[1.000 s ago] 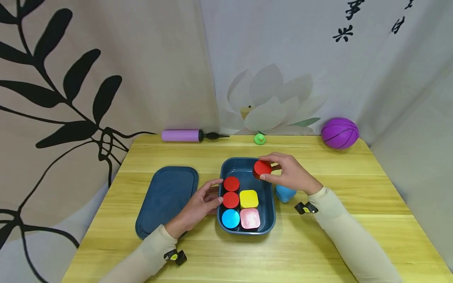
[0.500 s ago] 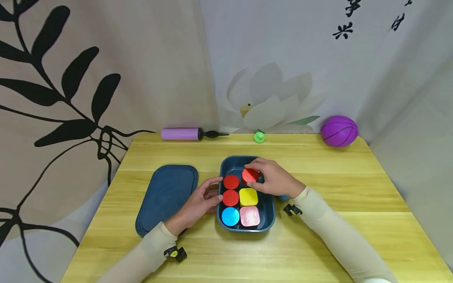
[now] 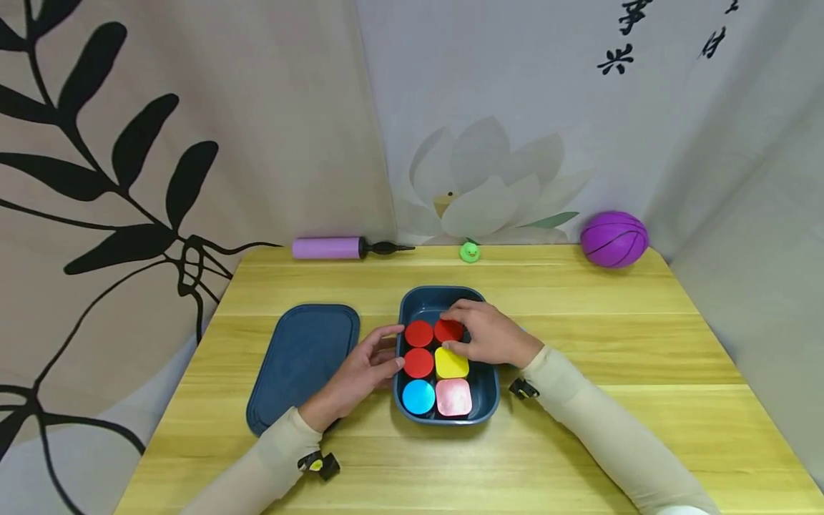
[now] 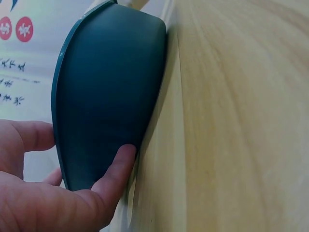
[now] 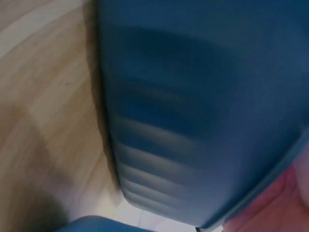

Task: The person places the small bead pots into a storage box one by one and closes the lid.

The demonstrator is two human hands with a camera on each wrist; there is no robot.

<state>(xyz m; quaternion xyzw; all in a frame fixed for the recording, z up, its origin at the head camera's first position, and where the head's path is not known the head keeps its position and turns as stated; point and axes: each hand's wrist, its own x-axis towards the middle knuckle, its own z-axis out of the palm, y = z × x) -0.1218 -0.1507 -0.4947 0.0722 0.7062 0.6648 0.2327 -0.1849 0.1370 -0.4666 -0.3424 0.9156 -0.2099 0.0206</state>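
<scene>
On the wooden table, a dark blue rectangular box (image 3: 430, 306) holds several coloured pieces. My right hand (image 3: 494, 333) reaches over its right wall and pinches a red round block (image 3: 448, 330) by the edges, inside the box. Beside that block are two more red round ones, a yellow square block (image 3: 452, 363), a blue round block (image 3: 419, 397) and a pink square block (image 3: 454, 397). My left hand (image 3: 360, 370) touches the box's left wall from outside; in the left wrist view its thumb lies along the wall (image 4: 106, 101). Box wall hides the blocks in both wrist views.
Left of the box lies a flat dark blue lid (image 3: 302, 365). Along the back edge are a purple hand pump (image 3: 328, 248), a small green duck (image 3: 470, 252) and a purple ball (image 3: 614, 239). A blue object (image 5: 99, 224) edges into the right wrist view.
My right hand has moved left and toward me with the red round block, bringing it from the box's far right corner to beside the other red ones. My left hand stays at the wall.
</scene>
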